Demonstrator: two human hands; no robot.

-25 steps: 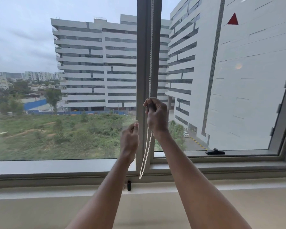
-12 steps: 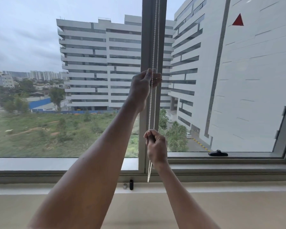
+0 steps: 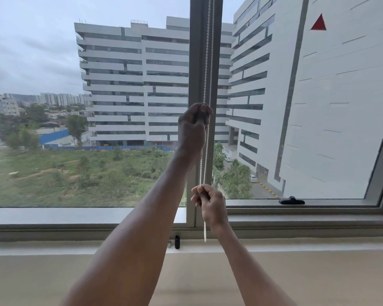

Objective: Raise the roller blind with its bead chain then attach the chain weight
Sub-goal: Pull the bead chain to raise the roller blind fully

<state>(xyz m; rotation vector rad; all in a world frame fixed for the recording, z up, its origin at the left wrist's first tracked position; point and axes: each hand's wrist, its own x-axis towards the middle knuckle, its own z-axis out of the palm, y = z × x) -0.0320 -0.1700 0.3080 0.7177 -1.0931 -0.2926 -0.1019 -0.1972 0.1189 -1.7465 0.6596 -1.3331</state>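
Note:
A white bead chain point(image 3: 209, 62) hangs in two strands in front of the grey window mullion point(image 3: 197, 51). My left hand point(image 3: 194, 127) grips the chain high up, at mid-window height. Lower down, my right hand point(image 3: 210, 205) grips the chain just above the sill, and the chain's loop end point(image 3: 205, 234) dangles below it. A small black cylinder point(image 3: 177, 241) and a small silver piece point(image 3: 169, 244) stand on the sill left of the loop. The roller blind itself is out of view above.
A black window handle point(image 3: 291, 200) lies on the right frame's lower rail. The white sill point(image 3: 296, 246) runs across the whole view, with a beige wall below it. Buildings and green ground show through the glass.
One second ago my right hand held the chain high and my left hand was low and apart. Since then the right hand pulled down to the sill and the left hand took hold higher up.

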